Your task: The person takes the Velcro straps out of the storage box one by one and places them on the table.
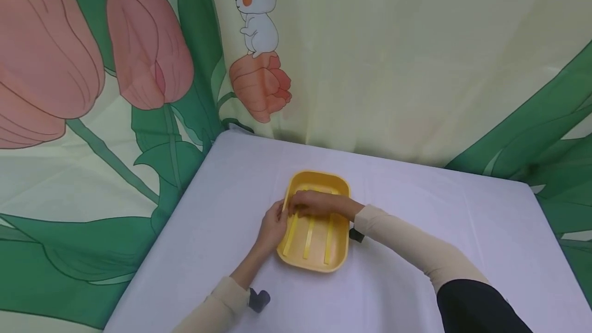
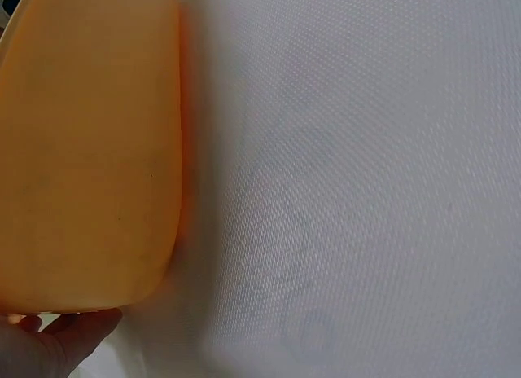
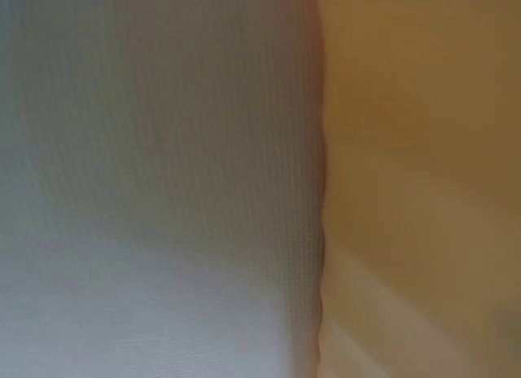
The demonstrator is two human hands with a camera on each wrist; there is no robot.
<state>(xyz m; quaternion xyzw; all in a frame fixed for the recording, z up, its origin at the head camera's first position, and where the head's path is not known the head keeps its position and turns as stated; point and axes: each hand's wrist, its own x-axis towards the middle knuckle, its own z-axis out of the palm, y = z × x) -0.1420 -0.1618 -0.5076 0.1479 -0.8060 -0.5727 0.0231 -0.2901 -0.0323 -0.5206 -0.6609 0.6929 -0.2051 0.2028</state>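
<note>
A yellow rectangular tray (image 1: pixel 317 261) with rounded corners lies on the white-covered table. Along its floor run three narrow bright yellow strips (image 1: pixel 308 238). My left hand (image 1: pixel 274 225) grips the tray's left side, and its fingers touch the tray's outer wall (image 2: pixel 89 166) in the left wrist view. Reaching across the tray from the right, my right hand (image 1: pixel 312 203) has its fingers bent down just inside the left rim, close to the left hand. Its fingertips are hidden, so whether they pinch a strip cannot be told. The right wrist view shows only tray wall (image 3: pixel 415 191) and cloth.
The white tablecloth (image 1: pixel 416 204) spreads around the tray. Behind the table hangs a cream curtain (image 1: pixel 393 66) printed with tulips and a white rabbit. A dark wrist-camera piece (image 1: pixel 259 300) is by the left sleeve, another (image 1: pixel 356 235) beside the tray's right rim.
</note>
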